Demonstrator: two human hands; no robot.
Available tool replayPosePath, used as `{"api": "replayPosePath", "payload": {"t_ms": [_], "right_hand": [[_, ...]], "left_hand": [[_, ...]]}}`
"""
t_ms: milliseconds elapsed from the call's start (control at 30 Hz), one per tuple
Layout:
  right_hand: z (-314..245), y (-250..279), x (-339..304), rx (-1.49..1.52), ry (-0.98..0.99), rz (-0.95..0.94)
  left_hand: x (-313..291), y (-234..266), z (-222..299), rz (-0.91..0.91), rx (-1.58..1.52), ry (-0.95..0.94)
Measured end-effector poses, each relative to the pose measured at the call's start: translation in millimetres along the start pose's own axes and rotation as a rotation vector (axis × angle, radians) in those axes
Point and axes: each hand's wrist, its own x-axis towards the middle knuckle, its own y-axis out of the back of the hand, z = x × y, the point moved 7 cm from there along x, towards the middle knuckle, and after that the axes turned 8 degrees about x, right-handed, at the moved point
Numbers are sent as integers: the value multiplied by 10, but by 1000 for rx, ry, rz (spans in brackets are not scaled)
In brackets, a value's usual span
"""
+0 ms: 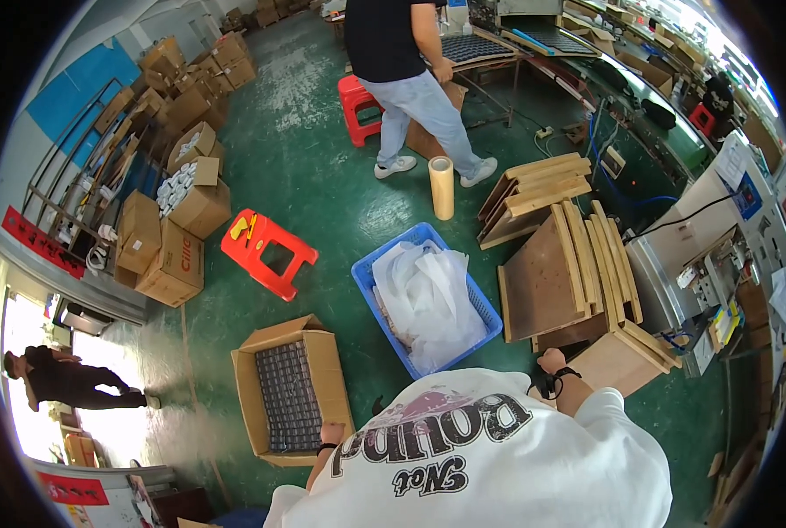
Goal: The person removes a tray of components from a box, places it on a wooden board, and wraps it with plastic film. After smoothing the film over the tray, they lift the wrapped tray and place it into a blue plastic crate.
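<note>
My left hand (332, 432) is at the near right corner of an open cardboard carton (329, 374), beside or touching its wall. It looks small here, and its fingers are largely hidden. Inside the carton are rows of small dark, clear-looking pieces (285, 396). My right hand (551, 360) is curled closed, with nothing visible in it, beside the wooden-edged boards (547, 282); a dark band circles that wrist. Between my hands, a little farther off, stands a blue plastic basket (489, 319) full of crumpled white translucent sheets (424, 299).
A red stool (270, 251) with a yellow tool on top stands ahead left. A tan roll (442, 189) stands upright ahead. Beyond it a person (410, 79) works at a table by another red stool (358, 110). Cartons (173, 260) line the left; another person (72, 378) is by the doorway.
</note>
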Motion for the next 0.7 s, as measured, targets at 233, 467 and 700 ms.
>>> {"api": "replayPosePath", "payload": {"t_ms": [233, 467, 700], "right_hand": [[-20, -42, -65, 28, -89, -138], [75, -108, -24, 42, -73, -94], [45, -109, -24, 43, -85, -139]], "left_hand": [[-7, -137, -228, 14, 10, 73], [-44, -140, -145, -41, -1, 99], [-253, 2, 76, -28, -56, 146]]}}
